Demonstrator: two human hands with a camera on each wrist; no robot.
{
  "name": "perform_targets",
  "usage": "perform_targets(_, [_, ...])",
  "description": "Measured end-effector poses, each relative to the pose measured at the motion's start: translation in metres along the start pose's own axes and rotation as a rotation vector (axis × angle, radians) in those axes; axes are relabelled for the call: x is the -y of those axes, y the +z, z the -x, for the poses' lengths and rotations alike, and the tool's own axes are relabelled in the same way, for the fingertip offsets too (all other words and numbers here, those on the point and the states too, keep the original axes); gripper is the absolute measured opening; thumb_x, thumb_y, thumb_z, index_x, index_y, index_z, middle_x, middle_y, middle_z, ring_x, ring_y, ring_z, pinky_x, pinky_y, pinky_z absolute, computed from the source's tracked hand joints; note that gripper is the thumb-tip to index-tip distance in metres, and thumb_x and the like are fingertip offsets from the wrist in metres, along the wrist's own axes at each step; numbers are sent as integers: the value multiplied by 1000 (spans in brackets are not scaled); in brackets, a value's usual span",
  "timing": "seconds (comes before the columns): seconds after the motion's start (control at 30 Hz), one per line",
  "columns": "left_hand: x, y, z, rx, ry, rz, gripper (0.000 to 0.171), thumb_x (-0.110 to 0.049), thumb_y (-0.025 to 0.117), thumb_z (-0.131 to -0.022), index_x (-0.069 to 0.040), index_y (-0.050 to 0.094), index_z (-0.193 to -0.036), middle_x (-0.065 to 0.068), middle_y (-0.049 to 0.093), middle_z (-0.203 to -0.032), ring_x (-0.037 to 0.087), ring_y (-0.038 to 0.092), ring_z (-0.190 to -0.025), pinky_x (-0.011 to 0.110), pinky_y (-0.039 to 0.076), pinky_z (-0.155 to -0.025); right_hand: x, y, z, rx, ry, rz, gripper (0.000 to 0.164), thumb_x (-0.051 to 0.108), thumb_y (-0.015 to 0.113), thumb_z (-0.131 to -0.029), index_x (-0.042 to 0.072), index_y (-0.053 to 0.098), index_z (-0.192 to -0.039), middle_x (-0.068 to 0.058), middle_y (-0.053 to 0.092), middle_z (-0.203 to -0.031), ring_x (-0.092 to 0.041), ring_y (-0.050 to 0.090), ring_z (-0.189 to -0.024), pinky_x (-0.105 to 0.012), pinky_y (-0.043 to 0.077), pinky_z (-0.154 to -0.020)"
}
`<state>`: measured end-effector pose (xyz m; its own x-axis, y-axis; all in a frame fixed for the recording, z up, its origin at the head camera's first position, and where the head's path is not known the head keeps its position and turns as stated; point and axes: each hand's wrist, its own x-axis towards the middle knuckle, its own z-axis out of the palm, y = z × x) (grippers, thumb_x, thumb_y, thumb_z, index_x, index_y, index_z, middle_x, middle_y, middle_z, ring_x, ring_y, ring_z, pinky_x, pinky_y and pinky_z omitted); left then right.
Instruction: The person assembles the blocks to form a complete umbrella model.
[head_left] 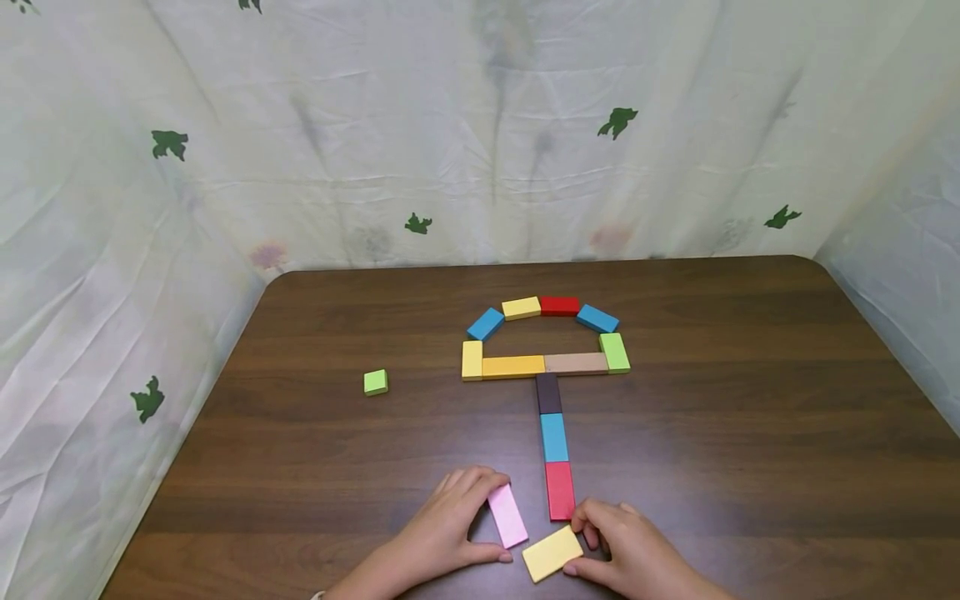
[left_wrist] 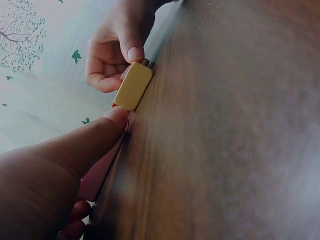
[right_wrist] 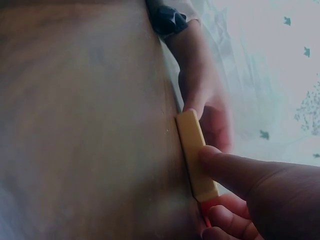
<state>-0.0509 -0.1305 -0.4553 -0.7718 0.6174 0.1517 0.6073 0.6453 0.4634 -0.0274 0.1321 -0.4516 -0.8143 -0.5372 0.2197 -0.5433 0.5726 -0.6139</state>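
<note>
In the head view, my left hand (head_left: 450, 523) holds a pink block (head_left: 508, 517) at its ends, fingers at the far end and thumb near the close end. A pale yellow block (head_left: 552, 553) lies tilted just right of it, its right end between the thumb and fingers of my right hand (head_left: 628, 546). Both blocks lie flat on the table. Right above the yellow block is a red block (head_left: 559, 491), the lowest of a column with a light blue block (head_left: 554, 437) and a dark block (head_left: 548, 393).
Above the column, several coloured blocks form a dome outline, with an orange block (head_left: 513, 367) and a tan block (head_left: 576, 363) as its base. A small green block (head_left: 376, 382) sits apart on the left. A patterned cloth (head_left: 450, 125) hangs behind the wooden table (head_left: 750, 417).
</note>
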Motion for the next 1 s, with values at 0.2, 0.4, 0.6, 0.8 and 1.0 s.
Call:
perform_targets(0.2, [1, 0, 1, 0, 3, -3, 73, -60, 63, -70, -12, 49, -122, -5, 47, -112, 14, 42, -105, 37, 36, -90, 0, 2, -1, 14, 29, -22, 34, 43, 72, -72, 23, 47, -83, 21, 35, -69, 4, 33, -58, -15, 30, -53])
perform_targets(0.4, [2, 1, 1, -8, 15, -9, 73, -60, 63, -70, -12, 48, -122, -5, 47, -112, 14, 42, -104, 37, 36, -89, 2, 2, -2, 20, 63, -56, 36, 43, 72, -71, 22, 49, -88, 16, 38, -78, 1, 39, -70, -17, 37, -57])
perform_targets(0.6, [2, 2, 1, -6, 12, -10, 74, -61, 63, -69, -13, 47, -123, -5, 47, -113, 14, 41, -105, 37, 36, -90, 5, 3, -5, 0, 122, 23, 55, 55, 67, -70, 19, 53, -109, 12, 42, -109, -7, 38, -99, -33, 41, -80])
perform_targets(0.8, [3, 1, 2, -5, 23, -13, 75, -62, 62, -70, -13, 46, -124, -4, 47, -114, 14, 42, -105, 37, 36, -89, 3, 3, -8, 31, 92, 15, 73, 55, 65, -73, 13, 48, -130, 2, 36, -137, -21, 32, -123, -52, 30, -92])
perform_targets(1.0, [3, 0, 1, 11, 9, 8, 80, -65, 61, -68, -13, 45, -126, -5, 46, -116, 13, 41, -105, 38, 36, -89, 2, 2, -10, 86, 103, 12, 75, 58, 59, -75, 11, 45, -132, 2, 34, -140, -21, 35, -122, -51, 29, -93])
